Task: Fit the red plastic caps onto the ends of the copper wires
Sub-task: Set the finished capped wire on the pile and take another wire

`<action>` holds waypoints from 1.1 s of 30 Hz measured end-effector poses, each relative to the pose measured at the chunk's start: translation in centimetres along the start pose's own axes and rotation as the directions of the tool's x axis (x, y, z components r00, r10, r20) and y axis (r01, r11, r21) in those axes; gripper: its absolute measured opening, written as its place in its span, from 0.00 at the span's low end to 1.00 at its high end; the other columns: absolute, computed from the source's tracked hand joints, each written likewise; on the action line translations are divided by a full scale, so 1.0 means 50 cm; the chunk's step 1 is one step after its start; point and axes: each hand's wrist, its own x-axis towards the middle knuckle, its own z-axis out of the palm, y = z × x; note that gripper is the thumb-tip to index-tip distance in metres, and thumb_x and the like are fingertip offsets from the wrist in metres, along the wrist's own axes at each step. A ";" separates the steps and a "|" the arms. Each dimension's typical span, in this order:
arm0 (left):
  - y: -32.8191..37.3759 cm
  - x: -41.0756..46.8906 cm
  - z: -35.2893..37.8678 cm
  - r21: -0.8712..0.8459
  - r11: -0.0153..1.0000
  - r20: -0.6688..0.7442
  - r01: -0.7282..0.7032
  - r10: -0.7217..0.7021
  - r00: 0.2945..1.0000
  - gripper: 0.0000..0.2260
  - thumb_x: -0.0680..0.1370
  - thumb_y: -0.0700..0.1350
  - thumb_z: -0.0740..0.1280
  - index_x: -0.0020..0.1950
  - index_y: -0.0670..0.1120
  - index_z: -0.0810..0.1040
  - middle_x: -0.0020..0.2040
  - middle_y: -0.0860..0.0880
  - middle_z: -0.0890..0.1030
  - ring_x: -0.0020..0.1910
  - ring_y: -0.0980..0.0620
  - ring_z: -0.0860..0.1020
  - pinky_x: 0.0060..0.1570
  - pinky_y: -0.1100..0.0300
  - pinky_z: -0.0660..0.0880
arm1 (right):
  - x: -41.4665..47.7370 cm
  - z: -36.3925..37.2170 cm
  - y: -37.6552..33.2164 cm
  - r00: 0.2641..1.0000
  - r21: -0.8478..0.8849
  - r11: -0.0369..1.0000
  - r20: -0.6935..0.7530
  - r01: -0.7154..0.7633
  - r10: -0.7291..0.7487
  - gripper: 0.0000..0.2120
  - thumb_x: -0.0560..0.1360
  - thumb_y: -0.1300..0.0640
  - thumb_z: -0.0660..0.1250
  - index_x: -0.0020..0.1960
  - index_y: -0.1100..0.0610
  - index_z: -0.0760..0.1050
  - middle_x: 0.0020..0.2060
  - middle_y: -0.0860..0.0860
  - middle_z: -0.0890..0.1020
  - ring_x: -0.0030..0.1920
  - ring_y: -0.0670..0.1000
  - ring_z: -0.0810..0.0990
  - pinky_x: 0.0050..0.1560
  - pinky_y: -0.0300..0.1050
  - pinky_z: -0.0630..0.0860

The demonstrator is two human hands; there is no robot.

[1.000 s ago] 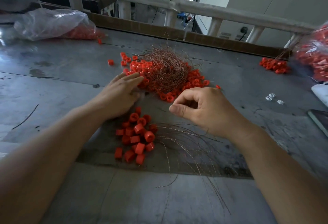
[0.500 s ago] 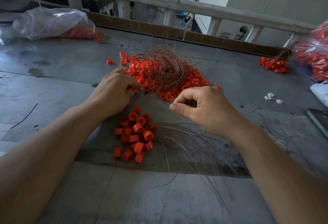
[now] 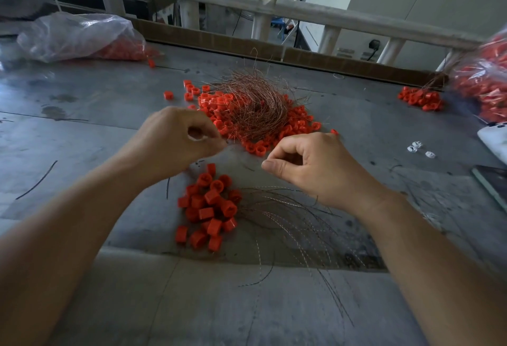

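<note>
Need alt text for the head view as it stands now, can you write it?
The left hand and right hand hover with curled fingers over a grey table; whether they pinch anything is unclear. Near them lies a pile of red caps beside loose copper wires; farther off, a wire tangle sits on more caps.

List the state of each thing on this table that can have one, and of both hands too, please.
left hand, fingers curled; what it holds is too blurred to tell.
right hand, thumb against forefinger; nothing visible in the pinch.
near cap pile, loose heap between the forearms.
copper wire tangle, nest lying on the far caps.
loose wires, fanned out flat below the right wrist.
left plastic bag, lying down, red parts inside.
</note>
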 end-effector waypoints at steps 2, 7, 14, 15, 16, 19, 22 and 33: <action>-0.001 -0.004 0.009 0.107 0.994 0.063 -0.014 0.008 0.998 0.05 0.66 0.53 0.71 0.33 0.60 0.76 0.38 0.61 0.77 0.41 0.64 0.73 0.40 0.64 0.68 | 0.000 0.001 0.000 1.000 0.000 1.000 0.006 -0.002 0.002 0.05 0.71 0.50 0.69 0.39 0.51 0.78 0.27 0.39 0.75 0.33 0.33 0.74 0.35 0.26 0.69; -0.003 -0.001 0.026 0.208 0.978 0.066 -0.024 0.011 0.998 0.03 0.68 0.50 0.73 0.35 0.56 0.81 0.37 0.58 0.79 0.37 0.67 0.72 0.33 0.76 0.63 | 0.000 0.002 0.001 1.000 -0.003 1.000 0.010 -0.008 0.008 0.05 0.71 0.50 0.68 0.39 0.51 0.78 0.29 0.40 0.76 0.36 0.36 0.75 0.37 0.27 0.71; 0.001 0.005 0.029 0.124 0.991 0.015 0.053 -0.055 0.998 0.06 0.67 0.49 0.74 0.31 0.56 0.80 0.25 0.62 0.75 0.29 0.72 0.73 0.27 0.78 0.66 | 0.000 0.002 -0.001 1.000 -0.007 1.000 0.022 -0.005 0.005 0.06 0.71 0.50 0.68 0.36 0.47 0.76 0.30 0.41 0.77 0.39 0.39 0.76 0.38 0.27 0.71; 0.002 0.004 0.026 0.080 0.993 0.018 0.083 -0.085 0.996 0.08 0.67 0.50 0.75 0.29 0.56 0.79 0.24 0.60 0.77 0.28 0.69 0.75 0.26 0.77 0.66 | 0.000 0.002 -0.002 1.000 -0.006 1.000 0.021 -0.005 0.005 0.06 0.71 0.50 0.68 0.35 0.46 0.75 0.30 0.41 0.77 0.39 0.39 0.76 0.38 0.28 0.71; 0.004 0.003 0.021 0.022 0.993 0.011 0.112 -0.112 0.994 0.08 0.66 0.50 0.75 0.29 0.56 0.78 0.25 0.59 0.78 0.28 0.67 0.75 0.25 0.76 0.67 | 0.000 0.002 -0.002 1.000 -0.007 1.000 0.021 -0.004 0.004 0.07 0.71 0.50 0.68 0.35 0.46 0.75 0.30 0.41 0.77 0.39 0.39 0.76 0.38 0.28 0.71; 0.026 -0.005 -0.005 -0.213 0.964 -0.004 0.157 -0.161 0.987 0.11 0.57 0.59 0.72 0.29 0.52 0.81 0.31 0.60 0.81 0.31 0.65 0.77 0.29 0.75 0.71 | 0.000 -0.001 -0.002 1.000 0.001 1.000 0.016 0.002 -0.002 0.05 0.71 0.51 0.68 0.37 0.48 0.77 0.31 0.41 0.78 0.39 0.40 0.76 0.39 0.29 0.72; 0.055 -0.018 -0.025 -0.404 0.909 0.025 0.103 -0.102 0.994 0.16 0.51 0.61 0.69 0.33 0.56 0.83 0.30 0.57 0.82 0.30 0.65 0.78 0.32 0.75 0.72 | 0.002 -0.001 -0.004 0.994 0.011 0.999 -0.095 0.053 -0.052 0.03 0.72 0.54 0.69 0.42 0.53 0.79 0.35 0.41 0.78 0.39 0.41 0.76 0.40 0.30 0.72; 0.088 -0.039 -0.020 -0.406 0.912 0.235 -0.050 0.157 0.959 0.12 0.59 0.58 0.75 0.38 0.54 0.83 0.35 0.54 0.83 0.34 0.59 0.80 0.37 0.68 0.77 | 0.002 0.022 -0.018 0.943 0.070 0.951 -0.165 0.302 -0.288 0.09 0.71 0.60 0.68 0.50 0.61 0.80 0.44 0.47 0.79 0.48 0.42 0.76 0.51 0.34 0.73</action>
